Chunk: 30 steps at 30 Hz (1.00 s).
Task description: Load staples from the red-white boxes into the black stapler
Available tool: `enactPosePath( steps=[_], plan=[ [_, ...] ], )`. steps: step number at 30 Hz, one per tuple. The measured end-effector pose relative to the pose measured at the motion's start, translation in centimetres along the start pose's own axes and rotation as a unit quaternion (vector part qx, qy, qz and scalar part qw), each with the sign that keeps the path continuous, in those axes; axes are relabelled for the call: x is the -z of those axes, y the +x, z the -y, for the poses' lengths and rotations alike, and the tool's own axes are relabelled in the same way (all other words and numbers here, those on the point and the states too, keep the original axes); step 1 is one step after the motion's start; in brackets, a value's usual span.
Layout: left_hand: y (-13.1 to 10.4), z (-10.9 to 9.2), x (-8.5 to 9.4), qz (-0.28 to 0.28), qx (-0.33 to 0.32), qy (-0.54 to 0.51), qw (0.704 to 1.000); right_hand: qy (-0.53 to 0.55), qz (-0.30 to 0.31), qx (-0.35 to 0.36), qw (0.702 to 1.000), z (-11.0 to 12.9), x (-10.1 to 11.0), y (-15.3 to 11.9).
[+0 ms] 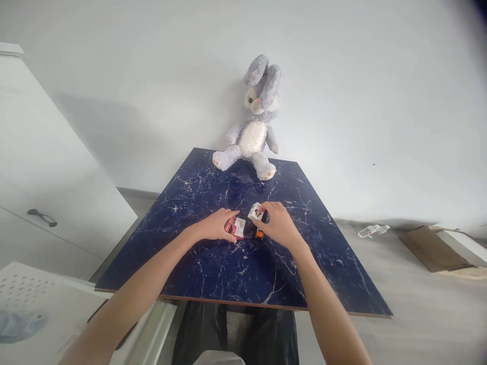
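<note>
A small red and white box point(238, 228) lies on the dark blue marbled table point(236, 274). My left hand point(213, 225) is around it from the left, thumb on the near side and fingers on the far side. In my right hand point(280, 223) is a small white box point(254, 210) with a black picture on it, pinched between thumb and fingers and tilted. Just below that box, partly covered by my right hand, a small black box with an orange patch point(259, 234) sits on the table.
A grey plush rabbit point(253, 137) sits at the table's far edge against the wall. White cabinet point(49, 167) stands left, with a white perforated surface point(26, 289) nearer me. On the floor to the right are a clear plastic bottle point(373, 231) and a cardboard box point(433, 248).
</note>
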<state>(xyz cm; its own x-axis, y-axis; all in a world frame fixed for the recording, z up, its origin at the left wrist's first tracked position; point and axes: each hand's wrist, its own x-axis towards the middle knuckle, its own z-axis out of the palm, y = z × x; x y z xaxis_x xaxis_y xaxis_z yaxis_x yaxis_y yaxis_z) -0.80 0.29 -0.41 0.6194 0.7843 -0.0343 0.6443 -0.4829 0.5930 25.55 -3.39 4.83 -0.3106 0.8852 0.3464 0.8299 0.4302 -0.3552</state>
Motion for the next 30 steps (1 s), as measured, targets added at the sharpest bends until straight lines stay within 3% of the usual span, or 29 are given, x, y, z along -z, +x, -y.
enactPosePath(
  steps=[4, 9, 14, 17, 21, 24, 30],
  plan=[
    [0.3, -1.5, 0.4, -0.033, 0.006, 0.023, 0.999, 0.047, -0.052, -0.033, 0.997, -0.3, 0.0, -3.0],
    [2.2, -4.0, -1.0, -0.030, -0.034, 0.086, 0.995, 0.077, -0.153, -0.091, 0.981, -1.5, -1.9, -6.2],
    [1.2, -3.1, 0.5, 0.007, -0.048, -0.008, 0.999, 0.095, -0.207, -0.131, 0.965, -2.3, -3.3, -7.3],
    [0.2, -1.8, 1.4, 0.042, -0.012, -0.050, 0.998, 0.100, -0.211, -0.137, 0.963, -2.3, -3.4, -7.3],
    [0.3, -1.3, 0.6, 0.051, 0.011, -0.039, 0.998, 0.104, -0.198, -0.137, 0.965, -2.2, -3.6, -7.5],
    [1.2, -2.1, 0.4, 0.044, 0.006, -0.004, 0.999, 0.106, -0.202, -0.136, 0.964, -2.2, -3.7, -7.6],
    [3.2, -5.2, 1.9, 0.030, 0.001, 0.095, 0.995, 0.106, -0.193, -0.128, 0.967, -2.1, -3.7, -7.6]
  ],
)
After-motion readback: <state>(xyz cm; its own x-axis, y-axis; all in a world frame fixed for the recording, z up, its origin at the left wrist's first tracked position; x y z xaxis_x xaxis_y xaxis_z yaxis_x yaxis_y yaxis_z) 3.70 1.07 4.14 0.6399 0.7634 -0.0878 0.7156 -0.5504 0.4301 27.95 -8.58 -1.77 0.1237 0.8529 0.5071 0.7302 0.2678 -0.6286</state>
